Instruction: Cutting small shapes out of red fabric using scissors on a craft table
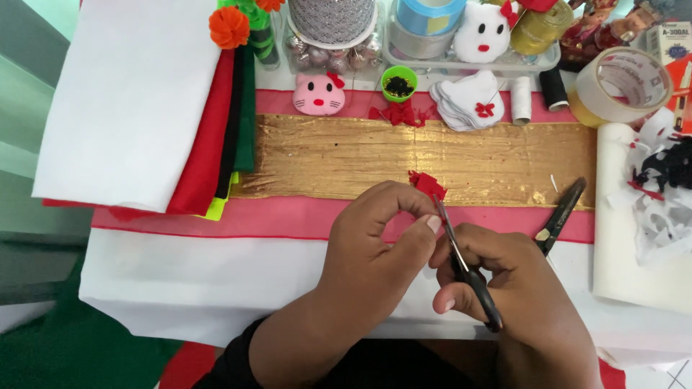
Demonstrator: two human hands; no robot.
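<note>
Red felt scrap (428, 184) sits pinched in the left hand (378, 238) fingertips above the gold cloth (404, 155), just up and left of the right hand (497, 277), which grips black scissors (465, 263) whose long blades slant up-left into the scrap

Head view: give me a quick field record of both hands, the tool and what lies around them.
left hand: pinches a small red felt piece at its fingertips
right hand: holds black scissors, blades pointing up at the red piece
surface: gold strip on pink cloth
right of hands: second dark tool lying on the gold and pink cloth
left: stacked felt sheets, white on top
back row: pink cat face, white cat shapes, tape roll, thread spools
</note>
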